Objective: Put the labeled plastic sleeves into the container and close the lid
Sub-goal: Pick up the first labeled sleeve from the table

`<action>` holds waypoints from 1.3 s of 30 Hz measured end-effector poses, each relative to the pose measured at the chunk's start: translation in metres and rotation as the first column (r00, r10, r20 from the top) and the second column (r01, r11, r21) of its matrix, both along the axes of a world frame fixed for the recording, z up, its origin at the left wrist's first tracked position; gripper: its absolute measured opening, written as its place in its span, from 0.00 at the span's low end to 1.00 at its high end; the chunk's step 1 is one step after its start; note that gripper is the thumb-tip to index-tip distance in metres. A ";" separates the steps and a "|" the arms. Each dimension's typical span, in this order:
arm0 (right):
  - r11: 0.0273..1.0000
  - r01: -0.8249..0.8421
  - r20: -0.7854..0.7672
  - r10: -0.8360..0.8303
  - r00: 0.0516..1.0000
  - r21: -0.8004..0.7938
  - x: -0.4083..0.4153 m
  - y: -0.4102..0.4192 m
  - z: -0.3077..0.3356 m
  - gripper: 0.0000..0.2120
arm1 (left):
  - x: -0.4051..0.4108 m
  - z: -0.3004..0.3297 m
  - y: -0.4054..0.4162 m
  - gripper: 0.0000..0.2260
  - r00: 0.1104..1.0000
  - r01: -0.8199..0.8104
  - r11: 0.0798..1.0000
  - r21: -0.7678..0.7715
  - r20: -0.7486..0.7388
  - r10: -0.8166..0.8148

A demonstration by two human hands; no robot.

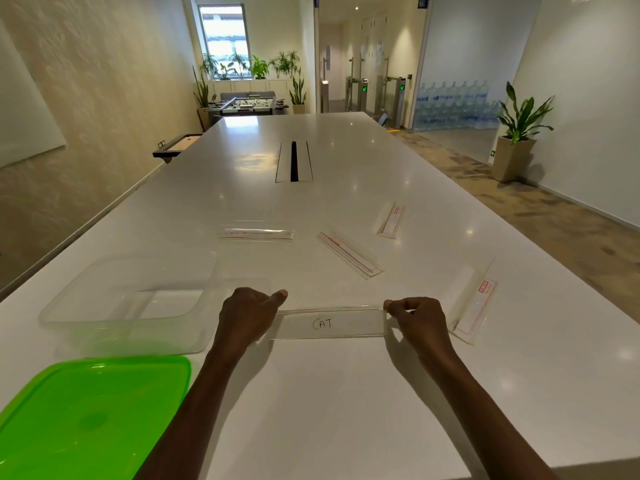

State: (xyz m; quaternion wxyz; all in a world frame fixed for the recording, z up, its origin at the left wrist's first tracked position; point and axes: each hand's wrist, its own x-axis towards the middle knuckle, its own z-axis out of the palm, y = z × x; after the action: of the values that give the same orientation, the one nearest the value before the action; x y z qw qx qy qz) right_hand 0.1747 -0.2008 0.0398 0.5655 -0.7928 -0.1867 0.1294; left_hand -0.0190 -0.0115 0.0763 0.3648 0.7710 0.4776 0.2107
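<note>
At the lower centre of the frame, the left hand [247, 315] and the right hand [417, 318] each pinch one end of a clear plastic sleeve [330, 323] marked "CAT", held stretched between them just above the white table [346, 393]. The open clear container [128, 299] sits just left of the left hand, with its green lid [91, 415] lying flat in the lower left corner. Four more sleeves lie apart further up the table: one at centre [256, 233], one angled right of it [350, 255], one further up right [390, 220] and one beside the right hand [472, 303].
</note>
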 end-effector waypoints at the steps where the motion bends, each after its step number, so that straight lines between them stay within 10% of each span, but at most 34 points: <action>1: 1.000 0.001 0.009 -0.001 1.000 -0.019 0.001 0.001 -0.001 0.11 | 0.000 0.000 0.000 0.27 1.000 0.009 1.000 -0.001 -0.012 -0.009; 11: 0.989 -0.015 0.160 0.039 0.986 -0.147 0.004 0.000 0.001 0.09 | 0.000 -0.003 -0.005 0.17 0.983 0.107 0.986 0.128 -0.164 -0.085; 17: 0.900 -0.152 0.550 0.376 0.746 -0.409 0.007 -0.002 0.026 0.15 | 0.004 -0.003 -0.002 0.26 0.962 0.238 0.937 0.255 -0.198 -0.191; 24: 0.594 -0.254 0.369 0.723 0.584 -0.763 0.006 0.018 0.039 0.26 | 0.011 -0.002 0.006 0.31 0.821 0.492 0.841 0.224 -0.442 -0.362; 39: 0.599 -0.248 0.362 0.710 0.604 -0.761 0.006 0.024 0.043 0.15 | 0.013 0.010 0.017 0.14 0.730 0.648 0.714 0.263 -0.481 -0.486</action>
State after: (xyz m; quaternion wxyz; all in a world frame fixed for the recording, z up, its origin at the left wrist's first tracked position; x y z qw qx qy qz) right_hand 0.1805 -0.1771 0.0825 0.0969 -0.8391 -0.5311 0.0665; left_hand -0.0056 0.0056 0.0864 0.1413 0.9655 0.2167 0.0296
